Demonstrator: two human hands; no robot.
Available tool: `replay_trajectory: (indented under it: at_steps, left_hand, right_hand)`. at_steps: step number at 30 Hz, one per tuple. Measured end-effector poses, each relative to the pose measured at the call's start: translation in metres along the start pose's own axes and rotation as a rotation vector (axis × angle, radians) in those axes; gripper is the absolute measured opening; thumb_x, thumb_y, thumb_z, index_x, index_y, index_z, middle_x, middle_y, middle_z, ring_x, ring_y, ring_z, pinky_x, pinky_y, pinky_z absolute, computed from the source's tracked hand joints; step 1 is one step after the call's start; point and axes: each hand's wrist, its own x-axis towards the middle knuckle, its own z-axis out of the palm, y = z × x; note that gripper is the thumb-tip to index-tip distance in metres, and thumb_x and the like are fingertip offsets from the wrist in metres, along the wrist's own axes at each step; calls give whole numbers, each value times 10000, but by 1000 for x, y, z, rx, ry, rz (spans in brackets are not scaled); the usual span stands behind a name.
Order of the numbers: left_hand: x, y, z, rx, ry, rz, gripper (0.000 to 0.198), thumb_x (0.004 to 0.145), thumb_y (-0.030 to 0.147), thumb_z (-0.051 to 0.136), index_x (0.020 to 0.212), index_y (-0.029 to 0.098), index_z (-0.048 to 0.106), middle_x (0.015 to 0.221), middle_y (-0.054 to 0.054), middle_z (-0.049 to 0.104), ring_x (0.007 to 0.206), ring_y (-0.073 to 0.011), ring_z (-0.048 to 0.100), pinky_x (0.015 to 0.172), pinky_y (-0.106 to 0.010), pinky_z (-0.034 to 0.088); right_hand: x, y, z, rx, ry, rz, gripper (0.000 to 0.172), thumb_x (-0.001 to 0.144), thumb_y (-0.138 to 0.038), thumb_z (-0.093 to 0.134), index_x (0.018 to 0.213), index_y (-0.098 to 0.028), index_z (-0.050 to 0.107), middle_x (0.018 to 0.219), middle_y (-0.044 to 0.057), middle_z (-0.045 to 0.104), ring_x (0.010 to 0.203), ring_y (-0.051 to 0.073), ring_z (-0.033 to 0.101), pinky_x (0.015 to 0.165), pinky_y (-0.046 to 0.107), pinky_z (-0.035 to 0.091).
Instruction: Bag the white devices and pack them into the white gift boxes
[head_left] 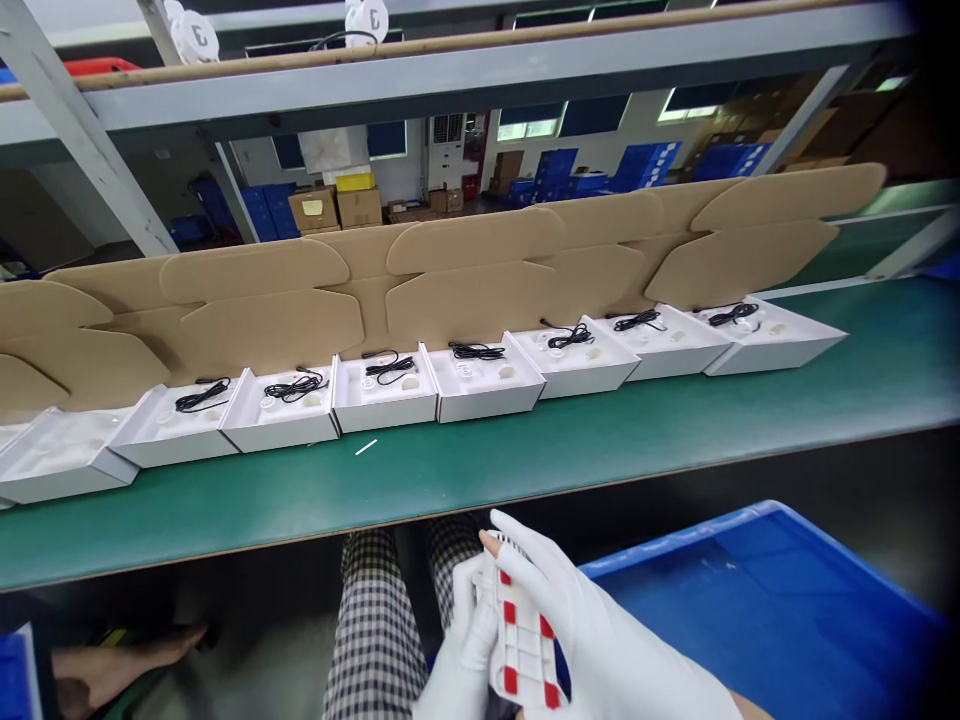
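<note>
Low in front of my lap, both gloved hands are around a white plastic part with red square pads (526, 655). My left hand (466, 645) grips its left edge with curled fingers. From the right, my right hand (581, 615) wraps the same part, its fingers over the upper end and one bare fingertip showing. Part of the white piece is hidden behind the fingers. Beyond the hands, a row of open white boxes (386, 408) stands on the green table (465, 465), and black coiled cables (568, 336) lie in most of them.
Brown cardboard lids (472, 300) stand upright behind the boxes. A thin white strip (366, 447) lies near the table's front. At lower right is a large blue bin (750, 610). Overhead runs a metal shelf beam (480, 75). Another person's bare limb (124, 670) shows at lower left.
</note>
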Motion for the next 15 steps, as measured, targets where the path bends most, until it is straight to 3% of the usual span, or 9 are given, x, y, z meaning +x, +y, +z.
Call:
replay_trajectory:
  at_steps: [5,10,12,15]
  left_hand:
    - [0,-5,0,83,-3,-35,461,894,579,584,1188,224,583,1191,-105,620,1213,-278,550,1079,-443,401]
    - [-1,-10,5,63,28,-46,379,884,577,608,1034,229,586,1026,-46,624,1045,-221,595,974,-385,452]
    - [1,-12,7,-45,8,-71,359,884,561,620,1028,235,574,1019,-32,625,997,-195,601,934,-349,461]
    - [6,-12,9,-196,3,-196,457,812,625,674,1002,224,567,983,-36,640,907,-184,615,857,-331,477]
  right_hand:
    - [9,-7,-12,64,65,55,917,534,-185,569,1426,-84,383,1393,240,518,1307,359,522,1013,483,532]
    - [21,-12,-21,125,95,106,736,510,-187,564,1243,-129,581,1279,193,592,1191,351,595,972,452,550]
    - [22,-6,-19,207,48,169,722,513,-205,587,1232,-138,582,1264,186,589,1164,349,600,988,477,528]
    - [20,12,-17,386,-168,360,811,546,-328,721,1312,-135,537,1336,202,531,1224,374,545,1061,530,446]
